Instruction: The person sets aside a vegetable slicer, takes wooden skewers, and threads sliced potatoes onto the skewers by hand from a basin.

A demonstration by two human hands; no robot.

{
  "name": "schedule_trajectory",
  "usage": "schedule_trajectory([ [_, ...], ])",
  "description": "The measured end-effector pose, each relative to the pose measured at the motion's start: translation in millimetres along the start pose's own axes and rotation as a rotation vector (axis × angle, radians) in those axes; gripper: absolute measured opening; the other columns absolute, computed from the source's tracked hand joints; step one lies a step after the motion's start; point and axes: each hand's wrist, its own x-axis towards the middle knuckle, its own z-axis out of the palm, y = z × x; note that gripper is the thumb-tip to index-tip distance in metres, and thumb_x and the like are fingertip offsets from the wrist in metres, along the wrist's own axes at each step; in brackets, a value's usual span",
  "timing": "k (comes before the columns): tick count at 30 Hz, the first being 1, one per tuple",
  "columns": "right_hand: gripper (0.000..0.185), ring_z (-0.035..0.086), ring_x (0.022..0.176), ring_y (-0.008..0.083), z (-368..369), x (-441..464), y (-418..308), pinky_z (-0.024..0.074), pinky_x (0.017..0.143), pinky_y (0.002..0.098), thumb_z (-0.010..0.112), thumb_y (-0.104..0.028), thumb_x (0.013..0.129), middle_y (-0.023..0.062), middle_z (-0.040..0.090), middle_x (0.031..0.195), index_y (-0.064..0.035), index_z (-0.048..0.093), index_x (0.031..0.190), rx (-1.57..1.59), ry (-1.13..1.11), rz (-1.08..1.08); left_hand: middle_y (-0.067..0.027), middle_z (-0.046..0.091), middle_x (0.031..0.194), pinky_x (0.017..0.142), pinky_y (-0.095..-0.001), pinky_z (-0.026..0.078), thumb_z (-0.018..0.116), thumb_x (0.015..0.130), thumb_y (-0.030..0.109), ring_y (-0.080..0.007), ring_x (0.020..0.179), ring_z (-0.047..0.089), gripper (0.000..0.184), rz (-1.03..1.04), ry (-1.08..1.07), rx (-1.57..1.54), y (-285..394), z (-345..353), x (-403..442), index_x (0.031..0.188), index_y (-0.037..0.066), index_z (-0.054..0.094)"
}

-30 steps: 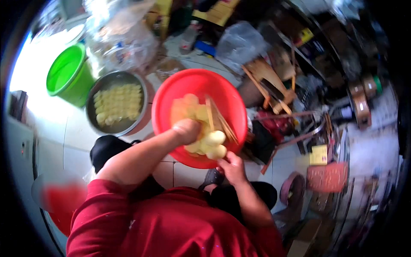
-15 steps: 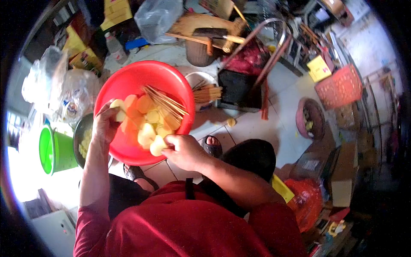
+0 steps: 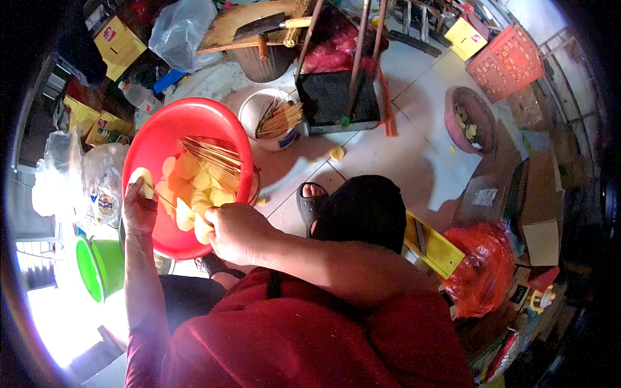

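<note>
Over the red plastic tub (image 3: 223,115), my left hand (image 3: 138,210) pinches a pale potato slice (image 3: 143,183) at the tub's left rim. A thin wooden skewer (image 3: 163,198) runs from that slice toward my right hand (image 3: 238,234). My right hand is closed on a potato slice (image 3: 202,227), with another slice (image 3: 185,215) beside it on the skewer. In the tub lie several loose round slices (image 3: 187,166), yellow to orange in tint, and a bundle of bamboo skewers (image 3: 213,155) along the far right side.
A white bucket (image 3: 253,107) with more skewers stands beyond the tub. Behind it, a cleaver (image 3: 260,27) lies on a wooden board (image 3: 220,32). A green bucket (image 3: 107,262) is at left, a black metal tray (image 3: 330,103) ahead, a pinkish basin (image 3: 453,123) at right.
The view has shifted, so the tub sits further left in it. The skewer now shows between my hands, and my right hand has come slightly left with its slices.
</note>
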Motion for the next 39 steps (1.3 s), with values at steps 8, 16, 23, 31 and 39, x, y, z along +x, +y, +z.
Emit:
schedule_trajectory([
  [8,0.025,0.063,0.068,0.0369,6,-3,5,0.0498,0.067,0.0468,0.053,-0.017,0.082,0.0232,0.063,0.071,0.0041,0.063,0.074,0.017,0.072,-0.076,-0.0046,0.064,0.095,0.074,-0.0265,0.052,0.059,0.084,0.004,-0.016,0.084,0.062,0.02,0.06,-0.028,0.088,8,-11,1,0.103,0.009,0.057],
  [16,0.011,0.063,0.069,0.0355,6,-9,7,0.0491,0.066,0.0458,0.057,-0.01,0.07,0.0221,0.062,0.07,0.0001,0.062,0.072,-0.005,0.047,-0.091,-0.0056,0.062,0.095,0.076,-0.0292,0.049,0.06,0.079,-0.001,-0.0165,0.084,0.06,0.026,0.127,-0.13,0.183,23,-32,10,0.104,0.006,0.055],
  [23,0.018,0.065,0.08,0.0328,19,2,7,0.0517,0.071,0.0427,0.054,-0.009,0.074,0.0229,0.064,0.08,0.0016,0.066,0.081,-0.063,0.047,0.078,-0.0033,0.057,0.076,0.071,-0.029,0.047,0.057,0.074,-0.002,-0.016,0.067,0.054,0.014,0.109,-0.144,0.265,42,-54,38,0.086,0.005,0.056],
  [31,0.023,0.065,0.082,0.0331,27,2,4,0.052,0.072,0.039,0.064,-0.005,0.064,0.023,0.065,0.084,0.0049,0.066,0.084,-0.074,0.106,-0.007,-0.0028,0.053,0.073,0.067,-0.0268,0.043,0.053,0.078,0.002,-0.014,0.068,0.048,0.003,0.293,-0.323,0.76,83,-68,75,0.076,0.003,0.054],
  [39,0.022,0.065,0.08,0.0321,34,9,11,0.0514,0.072,0.0385,0.065,-0.008,0.064,0.022,0.065,0.082,0.0026,0.068,0.083,-0.159,0.151,-0.036,0.0003,0.052,0.067,0.061,-0.0213,0.04,0.058,0.082,0.004,-0.0094,0.061,0.046,0.006,0.26,0.126,0.399,74,-13,49,0.077,0.001,0.061],
])
